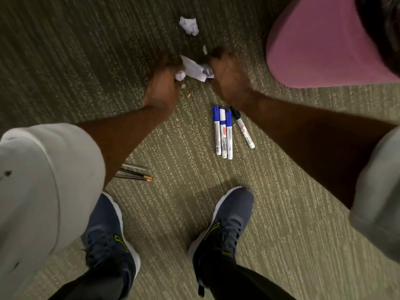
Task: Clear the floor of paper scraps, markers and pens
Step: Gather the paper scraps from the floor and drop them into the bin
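Observation:
Both hands reach down to the carpet. My left hand [162,85] and my right hand [227,76] close from either side on a bunch of white paper scraps [194,70] held between them. A crumpled paper ball [188,25] lies farther away on the floor, and a tiny scrap [204,49] sits just beyond my right hand. Three blue-capped whiteboard markers [223,132] lie side by side nearer to me, with a black-capped marker [243,127] beside them, partly under my right forearm. Some pens [135,173] stick out from under my left forearm.
A pink upholstered seat [320,44] stands at the upper right. My two dark blue shoes [223,224] are planted on the striped olive carpet [303,213] near the bottom. Small crumbs [189,95] dot the carpet by the hands.

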`<move>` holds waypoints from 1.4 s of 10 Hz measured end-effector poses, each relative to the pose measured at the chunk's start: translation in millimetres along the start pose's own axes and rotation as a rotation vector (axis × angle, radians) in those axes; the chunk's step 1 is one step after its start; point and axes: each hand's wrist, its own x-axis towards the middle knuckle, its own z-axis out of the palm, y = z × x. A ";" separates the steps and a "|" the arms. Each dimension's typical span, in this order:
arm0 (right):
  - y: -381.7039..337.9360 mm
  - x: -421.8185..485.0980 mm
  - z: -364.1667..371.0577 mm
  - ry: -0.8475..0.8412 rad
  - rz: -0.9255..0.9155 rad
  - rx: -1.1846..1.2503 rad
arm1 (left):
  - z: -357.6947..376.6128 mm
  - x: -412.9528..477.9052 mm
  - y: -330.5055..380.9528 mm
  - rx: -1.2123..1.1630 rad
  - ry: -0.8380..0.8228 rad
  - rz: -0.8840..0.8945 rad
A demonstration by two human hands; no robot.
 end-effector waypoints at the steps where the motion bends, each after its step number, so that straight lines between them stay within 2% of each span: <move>1: -12.6 -6.1 2.7 0.016 0.001 0.044 | -3.0 2.1 5.9 -0.022 0.045 0.087; 2: -22.5 -8.9 8.4 0.044 -0.015 0.079 | -12.8 3.4 20.0 -0.038 0.076 0.248; 3: -27.5 -11.7 9.9 0.079 0.026 0.092 | -12.8 6.2 19.3 0.015 0.010 0.286; 5: -42.3 -33.2 -12.5 0.100 0.043 0.208 | -45.5 -16.5 29.8 -0.038 -0.054 0.164; 6: -58.3 -49.1 -39.7 0.075 0.095 0.252 | -68.5 -32.0 44.3 -0.099 -0.107 0.195; 7: -71.7 -72.0 -73.7 0.097 0.072 0.192 | -101.0 -43.7 66.8 -0.195 -0.115 0.189; 9: -84.9 -111.4 -149.6 0.102 0.048 0.186 | -171.7 -58.1 125.3 -0.174 -0.189 0.284; 11: -65.7 -148.5 -225.6 0.207 0.171 0.199 | -223.9 -50.6 196.9 -0.125 -0.132 0.370; 14: 8.5 -197.4 -313.5 0.294 0.339 0.202 | -239.6 -15.9 302.0 -0.109 -0.123 0.347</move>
